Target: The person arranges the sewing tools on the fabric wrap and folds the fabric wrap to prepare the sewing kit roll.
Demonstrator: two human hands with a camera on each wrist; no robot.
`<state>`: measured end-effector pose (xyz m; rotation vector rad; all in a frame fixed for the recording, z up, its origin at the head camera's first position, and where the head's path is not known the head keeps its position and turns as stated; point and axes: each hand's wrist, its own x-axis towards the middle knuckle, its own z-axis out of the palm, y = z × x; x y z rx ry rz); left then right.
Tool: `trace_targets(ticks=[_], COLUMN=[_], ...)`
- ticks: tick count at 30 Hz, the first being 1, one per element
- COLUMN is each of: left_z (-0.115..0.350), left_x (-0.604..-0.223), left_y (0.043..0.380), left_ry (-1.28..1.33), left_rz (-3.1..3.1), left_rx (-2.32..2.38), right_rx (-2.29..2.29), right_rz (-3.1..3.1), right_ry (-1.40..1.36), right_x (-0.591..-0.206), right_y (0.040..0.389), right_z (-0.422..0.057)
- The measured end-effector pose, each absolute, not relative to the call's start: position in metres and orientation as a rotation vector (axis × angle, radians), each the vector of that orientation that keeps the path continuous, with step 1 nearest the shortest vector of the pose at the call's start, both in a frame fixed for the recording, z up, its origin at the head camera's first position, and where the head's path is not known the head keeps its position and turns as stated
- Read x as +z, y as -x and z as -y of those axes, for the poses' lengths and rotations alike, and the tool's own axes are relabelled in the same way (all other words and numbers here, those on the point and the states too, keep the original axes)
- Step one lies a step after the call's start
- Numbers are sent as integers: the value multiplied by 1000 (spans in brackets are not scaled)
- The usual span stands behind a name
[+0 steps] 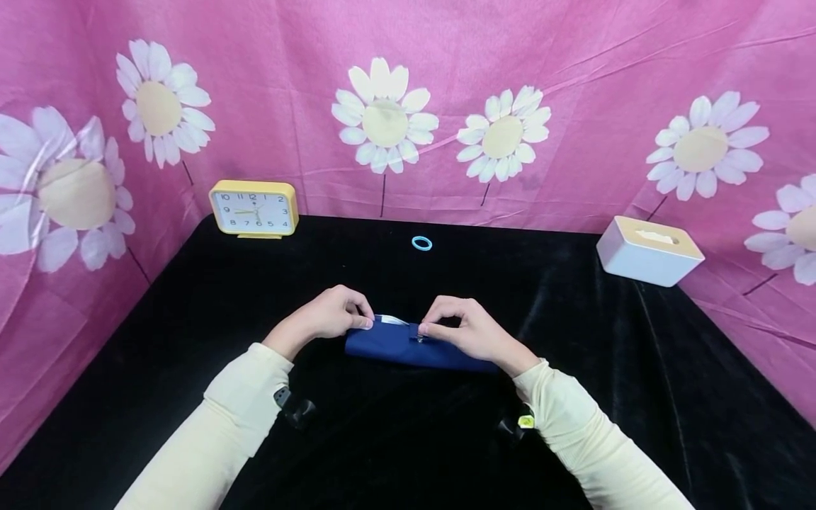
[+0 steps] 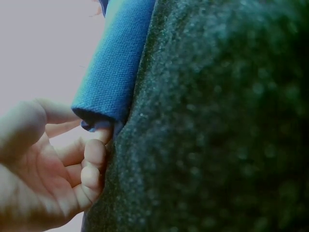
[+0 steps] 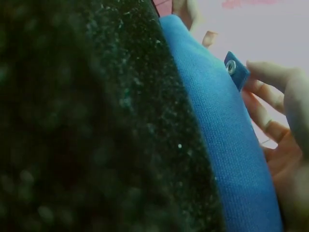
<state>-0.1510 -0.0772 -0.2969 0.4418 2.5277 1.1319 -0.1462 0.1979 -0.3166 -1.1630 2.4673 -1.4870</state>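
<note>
A dark blue fabric roll (image 1: pixel 389 347) lies lengthwise on the black cloth; both wrist views show it a brighter blue. My left hand (image 1: pixel 334 312) pinches its far edge near the left end. In the left wrist view, fingers of the left hand (image 2: pixel 53 169) reach in under the roll's open end (image 2: pixel 108 72). A small tab with a metal snap (image 3: pixel 231 67) stands up from the roll's edge. My right hand (image 1: pixel 468 329) holds that tab between thumb and fingers, near the middle of the roll. A white strip (image 1: pixel 392 320) shows along the far edge between the hands.
A light blue ring (image 1: pixel 422 244) lies beyond the roll. At the back left stands a yellow-framed clock (image 1: pixel 253 208); a white tissue box with a wooden lid (image 1: pixel 650 251) is at the back right. Pink flowered curtain (image 1: pixel 440 191) borders the black-covered table (image 1: pixel 395 439).
</note>
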Motion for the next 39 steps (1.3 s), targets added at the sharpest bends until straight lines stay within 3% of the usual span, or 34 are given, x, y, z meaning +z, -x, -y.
trace_targets(ticks=[9,25,39], left_z=[77,81,90], left_x=[-297,-299,-301], left_y=[149,153,153], left_ry=[-421,-471,-381], left_rz=[-2506,-2540,-2513], left_rx=[1136,1068,1078], right_rx=[-1368,-1183,-770], right_rz=[-2477,-2500,-2797], right_ry=[873,746,1094], right_x=[-312,-314,-311], right_y=[144,140,131], right_z=[-195,-190,-173])
